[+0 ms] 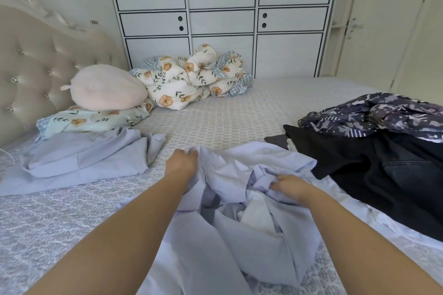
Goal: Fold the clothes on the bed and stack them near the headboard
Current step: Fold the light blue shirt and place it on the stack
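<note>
Your left hand (183, 159) and right hand (288, 187) each bunch the crumpled lilac garment (239, 199), near centre. One folded lilac piece (81, 155) lies far left by the headboard (36, 67); the dark pile (383, 151) on the right is unfolded. Early stage, I judge.

A pink plush pillow (107, 90) is lying beside a flowery blanket (191, 76). A white wardrobe (221, 17) is standing behind them.

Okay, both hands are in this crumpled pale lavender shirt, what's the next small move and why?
Probably lift it and spread it flat on the patterned bedsheet. The left hand and right hand both grip the crumpled pale lavender shirt, which is bunched in folds, so no clean fold is possible yet. A similar folded lavender garment already lies toward the tufted headboard.
</note>
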